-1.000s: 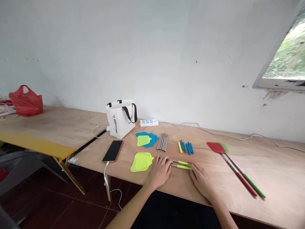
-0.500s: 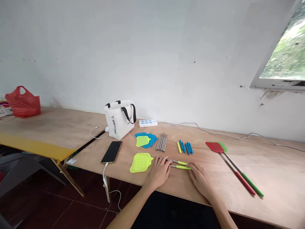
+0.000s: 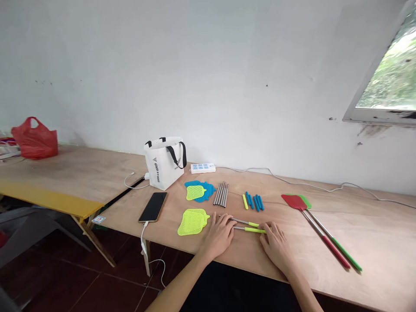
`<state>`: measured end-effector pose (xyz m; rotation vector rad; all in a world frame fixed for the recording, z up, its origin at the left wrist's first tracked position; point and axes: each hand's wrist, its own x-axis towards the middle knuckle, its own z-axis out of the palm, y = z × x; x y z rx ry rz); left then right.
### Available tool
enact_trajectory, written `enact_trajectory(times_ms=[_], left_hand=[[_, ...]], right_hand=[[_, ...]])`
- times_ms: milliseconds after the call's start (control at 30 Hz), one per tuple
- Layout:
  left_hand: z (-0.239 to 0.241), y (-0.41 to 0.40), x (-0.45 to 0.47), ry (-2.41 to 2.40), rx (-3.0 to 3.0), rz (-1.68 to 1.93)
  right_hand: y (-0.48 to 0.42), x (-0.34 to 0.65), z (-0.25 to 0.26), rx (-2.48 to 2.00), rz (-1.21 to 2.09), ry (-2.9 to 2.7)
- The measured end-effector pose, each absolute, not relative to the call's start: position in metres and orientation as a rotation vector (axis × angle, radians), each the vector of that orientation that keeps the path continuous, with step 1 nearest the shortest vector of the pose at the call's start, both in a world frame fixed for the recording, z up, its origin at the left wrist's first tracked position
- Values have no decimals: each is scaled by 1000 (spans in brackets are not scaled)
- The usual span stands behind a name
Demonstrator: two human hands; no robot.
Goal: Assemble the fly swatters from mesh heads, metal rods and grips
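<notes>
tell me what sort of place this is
Probably a makeshift indoor workroom, though it could be a spare room: a plain wooden table runs along a scuffed white wall, with metal rods and blue grips laid out in groups near a power strip.

The rods [image 3: 221,194] look like shiny metal, the yellow mesh heads [image 3: 192,222] matt plastic, the tabletop [image 3: 325,273] smooth wood.

Looking like a plain, makeshift workroom. Showing it through a long pale plywood tabletop [image 3: 383,225] bearing sorted slim grey metal tubes [image 3: 221,194] and short blue rod-shaped pieces [image 3: 256,204], and through a yellow-edged wooden table [image 3: 81,169] alongside. Backing this up with a scuffed white painted wall [image 3: 227,82], a dark red tiled floor [image 3: 97,277] and a flat white plastic power strip [image 3: 203,168].
</notes>
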<state>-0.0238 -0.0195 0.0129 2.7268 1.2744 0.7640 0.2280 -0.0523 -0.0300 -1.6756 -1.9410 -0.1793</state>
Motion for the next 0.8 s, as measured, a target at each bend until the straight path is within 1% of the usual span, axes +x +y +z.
enact_trajectory(times_ms=[300,800], left_hand=[[16,-19,-26,1244,2742,741],[13,-17,-27,1203,2757,744]], right_hand=[[-51,229,-32,-1675,-264,-1981],[-49,232,-36,-1662,-311,-1988]])
